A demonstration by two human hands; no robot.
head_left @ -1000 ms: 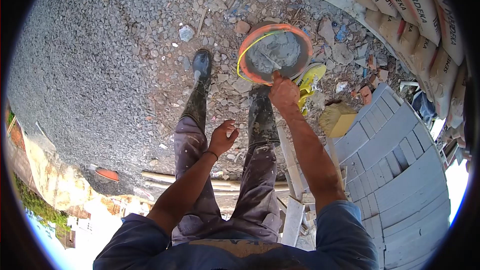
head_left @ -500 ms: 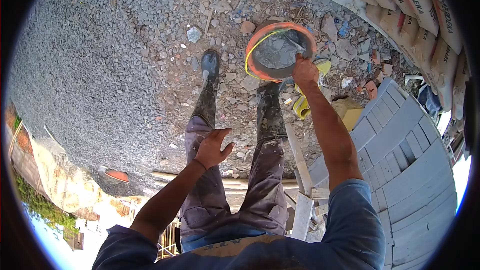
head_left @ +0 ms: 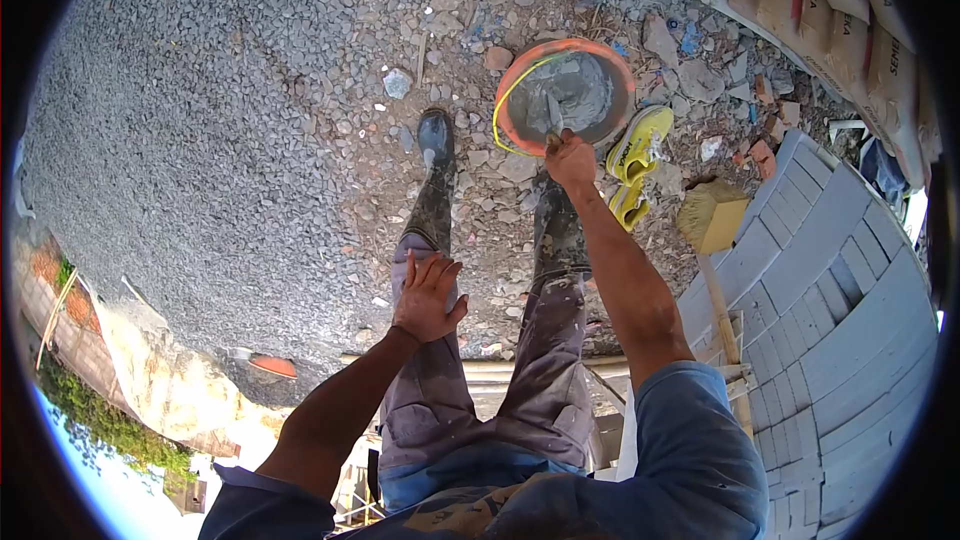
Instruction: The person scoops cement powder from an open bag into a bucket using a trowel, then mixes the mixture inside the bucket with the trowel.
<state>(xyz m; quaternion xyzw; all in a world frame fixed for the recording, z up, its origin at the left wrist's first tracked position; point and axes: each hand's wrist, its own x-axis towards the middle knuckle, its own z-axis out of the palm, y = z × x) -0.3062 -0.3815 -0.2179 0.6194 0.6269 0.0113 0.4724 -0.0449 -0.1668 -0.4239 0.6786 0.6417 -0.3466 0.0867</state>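
My right hand (head_left: 571,162) is closed around the handle of a trowel (head_left: 554,116). The trowel's blade dips into wet grey mortar (head_left: 585,90) at the near side of an orange bucket (head_left: 512,76). A yellow handle (head_left: 497,125) hangs over the bucket's left rim. My left hand (head_left: 428,297) lies open, palm down, at my left knee, with fingers stretched out and nothing held. The bucket sits on stony ground just beyond my right boot (head_left: 560,230).
Yellow shoes (head_left: 640,145) lie right of the bucket, near a brush-like yellow block (head_left: 712,215). Stacked cement sacks (head_left: 840,40) fill the upper right, with grey blocks or boards (head_left: 820,310) below. Gravel (head_left: 220,160) spreads to the left. Broken bricks (head_left: 762,158) lie on the right.
My right hand has brought the trowel from the bucket's right side leftward to its near side. My left hand has come to my knee with its fingers spread. More of the yellow shoes shows.
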